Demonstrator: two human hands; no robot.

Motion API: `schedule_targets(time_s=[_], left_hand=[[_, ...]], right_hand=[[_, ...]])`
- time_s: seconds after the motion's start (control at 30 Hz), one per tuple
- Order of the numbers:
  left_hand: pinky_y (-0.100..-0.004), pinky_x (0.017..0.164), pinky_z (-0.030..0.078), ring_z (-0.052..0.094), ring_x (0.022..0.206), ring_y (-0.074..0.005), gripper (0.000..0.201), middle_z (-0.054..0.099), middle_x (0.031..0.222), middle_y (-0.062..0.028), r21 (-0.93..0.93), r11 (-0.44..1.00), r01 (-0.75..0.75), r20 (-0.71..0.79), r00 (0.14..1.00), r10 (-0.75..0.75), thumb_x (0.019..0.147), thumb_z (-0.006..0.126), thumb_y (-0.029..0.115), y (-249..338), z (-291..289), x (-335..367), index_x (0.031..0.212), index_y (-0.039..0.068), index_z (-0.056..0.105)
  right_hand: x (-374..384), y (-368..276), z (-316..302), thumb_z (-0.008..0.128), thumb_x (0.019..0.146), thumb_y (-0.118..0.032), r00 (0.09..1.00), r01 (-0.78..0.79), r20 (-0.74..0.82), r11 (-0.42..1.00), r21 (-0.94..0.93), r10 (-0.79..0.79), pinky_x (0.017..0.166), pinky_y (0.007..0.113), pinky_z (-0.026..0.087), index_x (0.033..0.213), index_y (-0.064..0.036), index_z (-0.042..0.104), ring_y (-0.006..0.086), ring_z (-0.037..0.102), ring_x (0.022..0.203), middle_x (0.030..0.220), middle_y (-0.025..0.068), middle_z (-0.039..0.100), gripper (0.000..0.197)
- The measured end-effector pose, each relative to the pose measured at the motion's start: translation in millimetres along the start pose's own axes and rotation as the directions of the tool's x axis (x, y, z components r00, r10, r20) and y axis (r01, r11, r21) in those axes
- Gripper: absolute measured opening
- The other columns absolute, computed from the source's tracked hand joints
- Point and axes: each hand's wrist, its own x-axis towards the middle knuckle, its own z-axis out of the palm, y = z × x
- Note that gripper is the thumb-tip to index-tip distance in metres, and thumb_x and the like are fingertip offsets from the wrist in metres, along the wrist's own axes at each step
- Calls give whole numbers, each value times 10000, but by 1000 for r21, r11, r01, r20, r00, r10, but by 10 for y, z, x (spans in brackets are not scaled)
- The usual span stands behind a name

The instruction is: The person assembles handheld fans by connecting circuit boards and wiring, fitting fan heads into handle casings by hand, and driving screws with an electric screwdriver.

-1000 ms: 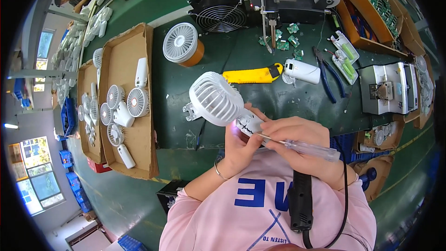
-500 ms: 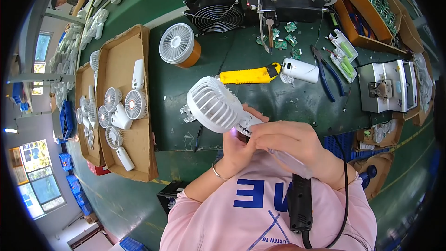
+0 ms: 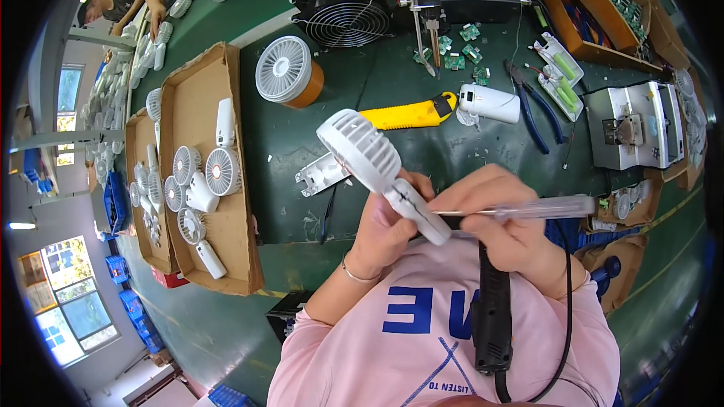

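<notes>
A long green bench [image 3: 226, 45] ran across the room, curving with the lens. Beneath and beside it lay a green floor [image 3: 188, 324]. Windows [image 3: 64, 301] at the lower left let in bright daylight, and another window [image 3: 64, 83] stood in the pale wall [image 3: 45, 181] on the left. Blue crates [image 3: 121, 267] sat on the floor near the windows, with more stacked by the wall. A ceiling light [image 3: 21, 225] glowed at the far left edge. At the bench's far end, other people [image 3: 113, 0] worked.
</notes>
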Motion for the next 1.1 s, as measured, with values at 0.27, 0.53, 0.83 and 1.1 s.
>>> schedule_targets(time_s=[0.27, 0.53, 0.83, 1.1], left_hand=[[-357, 805, 371, 455, 863, -181, 548, 487, 874, -22, -428, 901, 71, 222, 975, 29, 736, 785, 203, -48, -127, -55, 1136, 187, 411], [-339, 775, 350, 428, 855, -163, 559, 490, 840, -4, -605, 780, 161, 287, 958, 25, 705, 797, 153, -48, -166, -42, 1128, 227, 439], [-298, 699, 323, 390, 791, -133, 520, 459, 786, 12, -634, 754, 174, 328, 943, 59, 711, 785, 149, 31, -189, -50, 1104, 216, 452], [-275, 673, 377, 397, 792, -123, 562, 445, 786, 16, -711, 661, 239, 338, 941, 23, 710, 755, 116, 47, -125, -83, 1173, 173, 442]], right_hand=[[-118, 366, -117, 488, 975, -188, 649, -414, -344, 694, 590, 679, 781, 331, 543, 999, -20, 479, 260, 675, 869, 930, 104, 598, 171], [-146, 402, -204, 488, 978, -230, 638, -543, -154, 583, 605, 754, 767, 327, 548, 1025, -18, 519, 266, 680, 872, 932, 117, 627, 220], [-97, 77, -452, 684, 844, -255, 585, -601, 615, 792, -109, 529, 794, 347, 478, 1095, 9, 615, 231, 646, 822, 906, 100, 676, 371], [115, -83, -459, 805, 644, -465, 396, -153, 918, 984, 91, -24, 908, 454, 405, 1176, -44, 605, 261, 611, 953, 1045, 80, 635, 708]])
